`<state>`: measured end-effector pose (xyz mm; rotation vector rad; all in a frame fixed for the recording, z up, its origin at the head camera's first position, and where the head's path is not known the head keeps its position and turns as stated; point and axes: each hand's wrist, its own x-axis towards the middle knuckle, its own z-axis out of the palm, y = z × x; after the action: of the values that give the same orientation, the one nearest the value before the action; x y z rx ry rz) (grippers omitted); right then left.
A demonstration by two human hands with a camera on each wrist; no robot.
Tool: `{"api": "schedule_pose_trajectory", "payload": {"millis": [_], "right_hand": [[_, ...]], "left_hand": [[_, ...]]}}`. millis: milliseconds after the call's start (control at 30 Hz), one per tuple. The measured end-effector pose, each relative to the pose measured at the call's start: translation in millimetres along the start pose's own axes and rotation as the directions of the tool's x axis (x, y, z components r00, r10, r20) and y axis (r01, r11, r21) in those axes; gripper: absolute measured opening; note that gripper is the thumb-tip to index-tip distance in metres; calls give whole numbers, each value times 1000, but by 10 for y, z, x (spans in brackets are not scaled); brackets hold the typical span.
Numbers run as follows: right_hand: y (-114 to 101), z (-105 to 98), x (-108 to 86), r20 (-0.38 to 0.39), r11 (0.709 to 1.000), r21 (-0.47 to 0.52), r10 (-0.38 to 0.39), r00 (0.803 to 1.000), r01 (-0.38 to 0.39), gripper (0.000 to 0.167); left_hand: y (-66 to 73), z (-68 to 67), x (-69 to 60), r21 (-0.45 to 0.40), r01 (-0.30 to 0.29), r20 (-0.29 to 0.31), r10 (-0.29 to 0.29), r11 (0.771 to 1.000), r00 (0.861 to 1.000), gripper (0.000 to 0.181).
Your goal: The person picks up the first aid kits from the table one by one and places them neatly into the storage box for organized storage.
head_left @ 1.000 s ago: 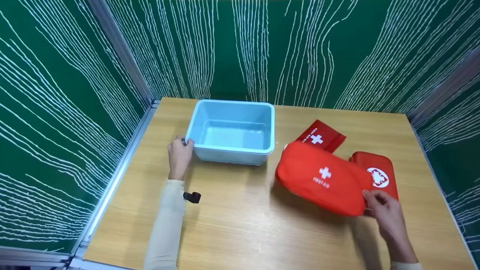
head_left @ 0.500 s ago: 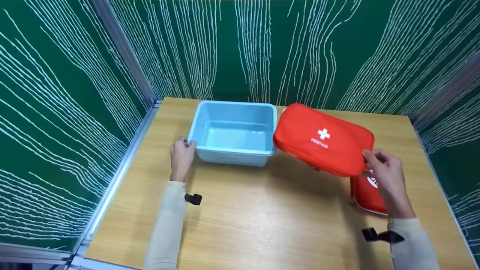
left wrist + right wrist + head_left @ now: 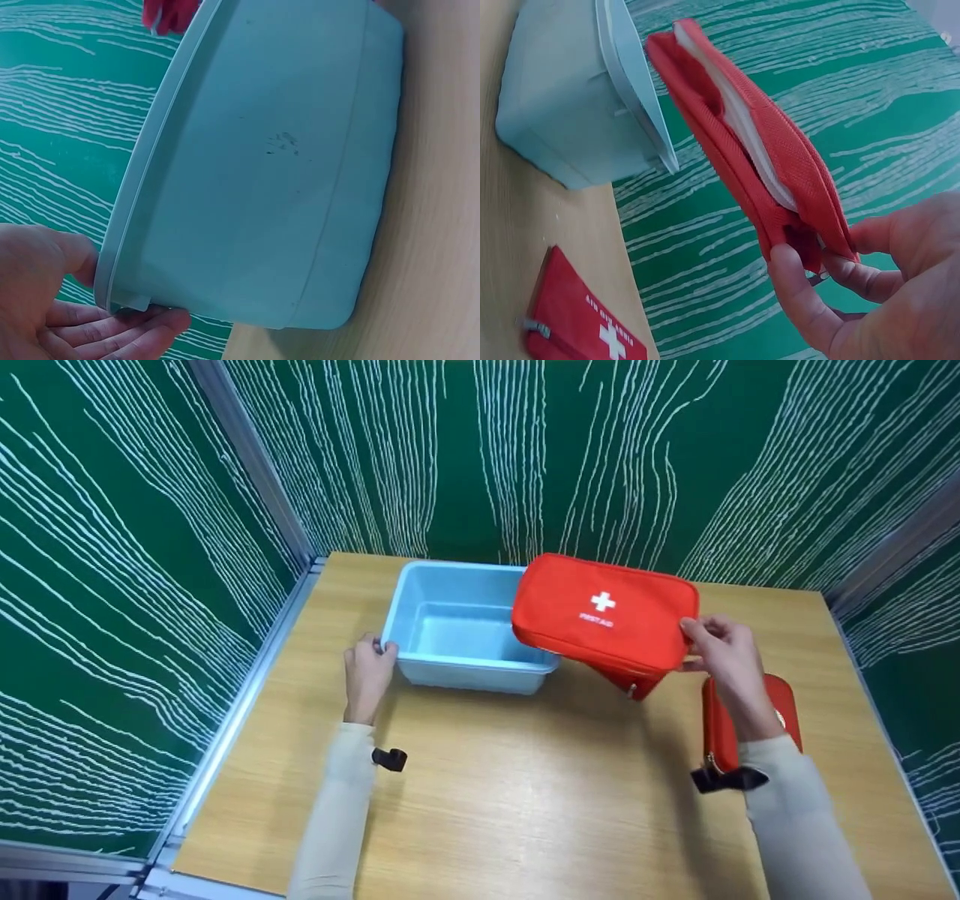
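Observation:
My left hand (image 3: 367, 679) pinches the near-left rim corner of a light blue plastic basin (image 3: 472, 679), thumb on the rim and fingers underneath in the left wrist view. The basin stands on the table, its visible inside bare. A red first aid bag (image 3: 607, 619) with a white cross is held in the air by my right hand (image 3: 731, 664), which pinches its right end. The bag's left end hangs over the basin's right rim. In the right wrist view its edge faces the camera, showing a pale strip between two red layers.
A red hard-looking case (image 3: 784, 701) lies on the table, partly covered by my right forearm. A flat red first aid kit pouch (image 3: 585, 315) lies on the table, hidden behind the bag in the head view. Green white-streaked panels (image 3: 600, 457) enclose the table.
My right hand has carried the first aid bag up and leftward, from above the table to over the basin's right side. The left hand keeps its hold on the rim.

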<state>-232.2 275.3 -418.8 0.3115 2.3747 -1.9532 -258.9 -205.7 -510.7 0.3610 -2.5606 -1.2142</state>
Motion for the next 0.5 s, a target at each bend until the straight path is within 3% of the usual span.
{"api": "schedule_pose_trajectory", "payload": {"millis": [267, 500], "right_hand": [[-192, 360, 177, 56, 990, -139, -27, 998, 35, 42], [-274, 611, 267, 61, 984, -175, -33, 998, 43, 39]], "left_hand": [[-2, 10, -13, 2, -14, -26, 14, 1000, 1000, 18], [-6, 8, -12, -16, -9, -28, 8, 1000, 1000, 17]]}}
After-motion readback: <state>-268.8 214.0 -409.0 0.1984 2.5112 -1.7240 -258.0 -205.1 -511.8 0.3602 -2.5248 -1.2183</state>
